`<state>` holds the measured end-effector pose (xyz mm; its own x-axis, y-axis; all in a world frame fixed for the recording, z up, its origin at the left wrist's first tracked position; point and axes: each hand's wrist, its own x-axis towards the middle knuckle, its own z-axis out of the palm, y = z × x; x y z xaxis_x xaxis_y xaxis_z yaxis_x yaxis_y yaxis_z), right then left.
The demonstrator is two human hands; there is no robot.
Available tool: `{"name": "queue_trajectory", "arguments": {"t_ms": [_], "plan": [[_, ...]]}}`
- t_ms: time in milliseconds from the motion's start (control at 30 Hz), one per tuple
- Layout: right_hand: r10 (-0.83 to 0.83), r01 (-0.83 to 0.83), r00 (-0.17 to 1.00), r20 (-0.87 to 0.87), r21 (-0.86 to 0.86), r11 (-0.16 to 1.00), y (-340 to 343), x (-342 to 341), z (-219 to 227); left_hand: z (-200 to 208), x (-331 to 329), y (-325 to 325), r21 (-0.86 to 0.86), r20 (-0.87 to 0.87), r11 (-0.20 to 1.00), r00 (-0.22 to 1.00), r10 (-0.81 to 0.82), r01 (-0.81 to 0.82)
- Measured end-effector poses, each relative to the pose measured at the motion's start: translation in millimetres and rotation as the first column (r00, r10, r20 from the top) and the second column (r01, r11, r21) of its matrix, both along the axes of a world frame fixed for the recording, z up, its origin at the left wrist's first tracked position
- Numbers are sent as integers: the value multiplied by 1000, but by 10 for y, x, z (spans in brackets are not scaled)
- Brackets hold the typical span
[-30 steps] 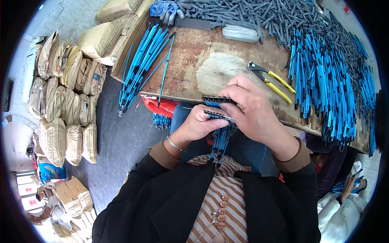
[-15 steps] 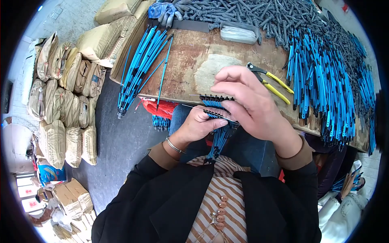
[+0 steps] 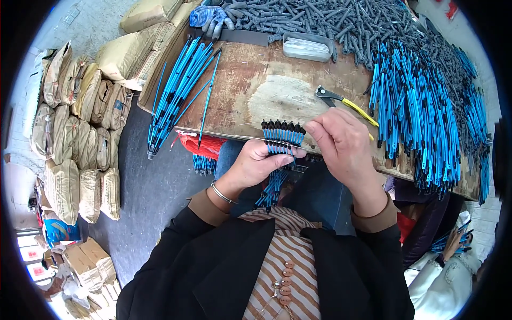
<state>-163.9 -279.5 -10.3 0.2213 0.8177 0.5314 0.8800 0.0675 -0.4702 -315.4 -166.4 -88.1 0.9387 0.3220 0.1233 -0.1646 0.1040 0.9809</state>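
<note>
My left hand (image 3: 256, 164) is closed around a bundle of thin blue rods with black tips (image 3: 284, 132) above my lap. The black tips stand in rows above the thumb, and the lower ends hang down between my knees. Just right of the tips is my right hand (image 3: 346, 143), its fingers curled and the thumb pressed to the index finger. Whatever may be between those fingertips is too small to make out. Beyond that hand, end-cutting pliers (image 3: 360, 111) with yellow handles lie on the table, partly covered by it.
The worn wooden table (image 3: 240, 80) carries a tray of thin white sticks (image 3: 306, 47), a heap of grey plastic parts (image 3: 320, 21), a glove (image 3: 212, 18) and piles of blue rods (image 3: 418, 112), (image 3: 181, 90). Stacked sacks (image 3: 80, 128) stand at left. Another person's sleeve (image 3: 445, 280) shows at lower right.
The right hand has come down and right from over the bundle, its fingers now pinched. The bundle has turned so its black tips face up, and the thin wires across it no longer show.
</note>
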Motion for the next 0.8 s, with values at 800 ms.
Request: {"name": "queue_trajectory", "arguments": {"t_ms": [800], "plan": [[4, 64, 823, -568, 99, 993, -251, -183, -307, -52, 7, -55, -43, 22, 989, 990, 141, -140]]}}
